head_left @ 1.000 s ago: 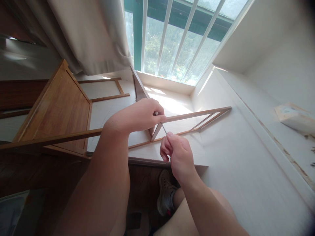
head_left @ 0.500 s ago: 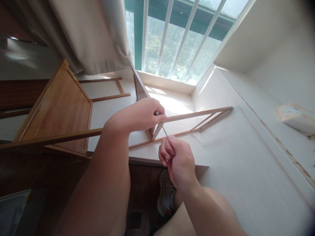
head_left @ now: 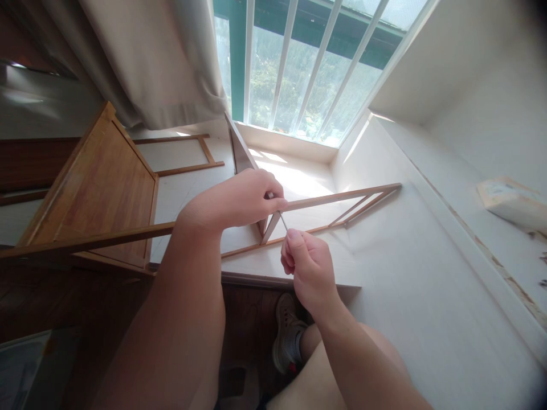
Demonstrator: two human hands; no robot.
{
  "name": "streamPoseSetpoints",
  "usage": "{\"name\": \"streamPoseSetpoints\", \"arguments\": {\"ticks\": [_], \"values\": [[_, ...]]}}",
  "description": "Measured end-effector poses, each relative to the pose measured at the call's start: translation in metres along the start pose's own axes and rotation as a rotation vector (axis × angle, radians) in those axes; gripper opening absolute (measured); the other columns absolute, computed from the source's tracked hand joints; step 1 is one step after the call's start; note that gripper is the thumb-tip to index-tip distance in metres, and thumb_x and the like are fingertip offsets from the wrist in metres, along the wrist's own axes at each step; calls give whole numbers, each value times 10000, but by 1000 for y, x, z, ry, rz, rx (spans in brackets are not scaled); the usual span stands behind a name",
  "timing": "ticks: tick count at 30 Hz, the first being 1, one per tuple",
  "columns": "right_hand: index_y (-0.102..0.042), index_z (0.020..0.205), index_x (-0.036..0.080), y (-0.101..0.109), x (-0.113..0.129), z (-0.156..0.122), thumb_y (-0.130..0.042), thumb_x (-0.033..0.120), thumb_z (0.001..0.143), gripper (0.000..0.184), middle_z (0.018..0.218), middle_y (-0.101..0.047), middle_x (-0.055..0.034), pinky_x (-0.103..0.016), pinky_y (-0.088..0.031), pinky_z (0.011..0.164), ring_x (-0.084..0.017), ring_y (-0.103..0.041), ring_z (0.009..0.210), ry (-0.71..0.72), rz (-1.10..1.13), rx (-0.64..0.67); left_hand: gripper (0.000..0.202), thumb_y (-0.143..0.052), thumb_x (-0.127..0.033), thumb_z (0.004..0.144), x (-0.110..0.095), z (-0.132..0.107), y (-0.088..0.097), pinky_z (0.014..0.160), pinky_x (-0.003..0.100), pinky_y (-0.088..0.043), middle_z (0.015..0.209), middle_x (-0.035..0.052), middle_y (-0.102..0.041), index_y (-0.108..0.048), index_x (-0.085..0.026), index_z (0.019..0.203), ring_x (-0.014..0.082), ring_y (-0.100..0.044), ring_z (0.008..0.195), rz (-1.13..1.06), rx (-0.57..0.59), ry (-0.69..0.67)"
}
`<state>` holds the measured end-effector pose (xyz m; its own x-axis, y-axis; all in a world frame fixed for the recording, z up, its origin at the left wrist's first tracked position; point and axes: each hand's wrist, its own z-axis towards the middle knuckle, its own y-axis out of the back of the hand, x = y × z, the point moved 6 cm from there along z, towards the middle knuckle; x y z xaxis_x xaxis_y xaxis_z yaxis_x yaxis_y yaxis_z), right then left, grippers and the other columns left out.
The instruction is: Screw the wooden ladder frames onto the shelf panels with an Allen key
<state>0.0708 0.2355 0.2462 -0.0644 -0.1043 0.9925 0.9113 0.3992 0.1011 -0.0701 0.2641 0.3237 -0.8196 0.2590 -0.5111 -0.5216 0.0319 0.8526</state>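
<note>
A long wooden frame (head_left: 342, 197) with a crosspiece lies across the white sill in front of me. My left hand (head_left: 252, 199) bends over its near joint, thumb and fingers closed on the wood beside an upright brown board (head_left: 244, 149). A thin metal hex key (head_left: 284, 222) runs from that joint down to my right hand (head_left: 308, 267), whose fingers are wrapped round its lower part. Its tip meets the frame just under my left fingertips; the exact contact is hidden.
To the left leans a wooden panel (head_left: 115, 193) with legs, and a narrow wooden rail (head_left: 106, 238) passes behind my left forearm. Ahead are a barred window (head_left: 307, 74) and a curtain (head_left: 166, 62). A white wall (head_left: 410, 239) bounds the right; a packet (head_left: 510, 196) lies on a ledge.
My right hand has turned slightly and shifted a little up and right round the hex key. My left hand keeps its hold; the whole view has drifted slightly.
</note>
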Motion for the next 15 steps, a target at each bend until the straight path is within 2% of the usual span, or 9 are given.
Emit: {"name": "streamPoseSetpoints", "arguments": {"ticks": [5, 8, 15], "values": [[-394, 584, 195, 4, 10, 0, -373, 397, 1001, 464, 537, -396, 20, -289, -241, 536, -124, -371, 534, 129, -366, 4, 293, -528, -348, 852, 0, 0, 0, 570, 276, -307, 677, 27, -598, -676, -174, 670, 125, -498, 597, 9, -2, 1], [-343, 604, 198, 3, 19, 0, -356, 346, 1006, 429, 564, -388, 19, -300, -227, 560, -129, -348, 547, 211, -563, 18, 293, -526, -348, 853, 0, 0, 0, 572, 277, -308, 681, 26, -601, -673, -174, 668, 125, -497, 597, 10, -4, -1], [-319, 664, 206, -1, 27, -2, -344, 279, 1003, 348, 615, -394, 10, -315, -204, 582, -146, -346, 578, 315, -848, 52, 300, -525, -349, 856, 0, 0, 0, 575, 279, -309, 687, 29, -609, -667, -174, 659, 125, -499, 598, 16, -8, -4]]}}
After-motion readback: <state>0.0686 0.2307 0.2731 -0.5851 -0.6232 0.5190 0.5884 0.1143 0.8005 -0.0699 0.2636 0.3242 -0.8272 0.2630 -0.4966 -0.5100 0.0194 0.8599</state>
